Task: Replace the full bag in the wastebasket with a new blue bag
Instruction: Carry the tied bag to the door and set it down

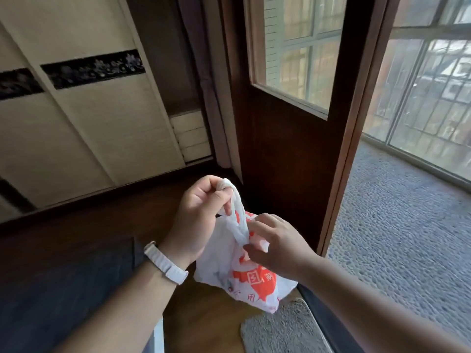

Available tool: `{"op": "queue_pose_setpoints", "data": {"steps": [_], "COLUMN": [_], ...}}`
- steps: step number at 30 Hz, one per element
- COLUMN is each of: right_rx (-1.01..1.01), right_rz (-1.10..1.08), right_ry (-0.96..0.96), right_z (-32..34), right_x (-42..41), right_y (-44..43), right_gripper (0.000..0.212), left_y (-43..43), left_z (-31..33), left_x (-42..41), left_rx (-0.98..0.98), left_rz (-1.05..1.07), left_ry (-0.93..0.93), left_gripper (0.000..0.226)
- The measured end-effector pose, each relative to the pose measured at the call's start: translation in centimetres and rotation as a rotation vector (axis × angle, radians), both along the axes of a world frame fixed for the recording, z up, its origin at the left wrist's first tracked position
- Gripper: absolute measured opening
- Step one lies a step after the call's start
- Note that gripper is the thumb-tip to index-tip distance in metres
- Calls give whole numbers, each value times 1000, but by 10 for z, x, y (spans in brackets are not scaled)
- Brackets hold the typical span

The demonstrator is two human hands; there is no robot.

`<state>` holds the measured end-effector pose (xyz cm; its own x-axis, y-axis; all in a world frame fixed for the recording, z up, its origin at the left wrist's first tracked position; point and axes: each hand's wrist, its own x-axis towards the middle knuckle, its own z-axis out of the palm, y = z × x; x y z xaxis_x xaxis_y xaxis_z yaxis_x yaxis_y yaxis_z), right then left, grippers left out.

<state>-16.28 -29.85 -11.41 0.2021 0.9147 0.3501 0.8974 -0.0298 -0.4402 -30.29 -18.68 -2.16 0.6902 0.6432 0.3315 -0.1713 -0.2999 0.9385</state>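
A full white plastic bag point(219, 266) with orange print hangs in the air at the centre of the view, above the wooden floor. My left hand point(198, 212), with a white band on its wrist, is closed around the bag's twisted handle loop and holds it up. My right hand point(275, 243) pinches the bag's other handle just below, at the bag's neck. No wastebasket and no blue bag are in view.
A dark wooden door point(293, 138) with a glass pane stands open right behind the bag. To the right lies a pebbled balcony floor point(397, 225) with barred windows. A grey mat point(280, 329) lies below the bag. A pale sliding wardrobe point(84, 118) fills the left.
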Motion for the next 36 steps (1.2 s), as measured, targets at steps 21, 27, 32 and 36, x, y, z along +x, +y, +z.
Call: {"op": "queue_pose_setpoints", "data": {"steps": [21, 27, 32, 36], "right_rx": [-66, -57, -90, -92], "right_rz": [164, 180, 233, 289], "right_ry": [-111, -72, -39, -60], "right_z": [10, -1, -9, -9], "right_x": [-21, -48, -64, -62], "right_y": [341, 444, 509, 562], "right_gripper": [36, 35, 36, 32], "left_y": [327, 427, 484, 531], "left_z": [-10, -14, -20, -25], "left_x": [-44, -69, -84, -87], "left_rx": [-87, -92, -123, -144], "left_rz": [169, 191, 257, 294], "left_ry": [-88, -41, -77, -90], "left_gripper": [19, 17, 15, 16]}}
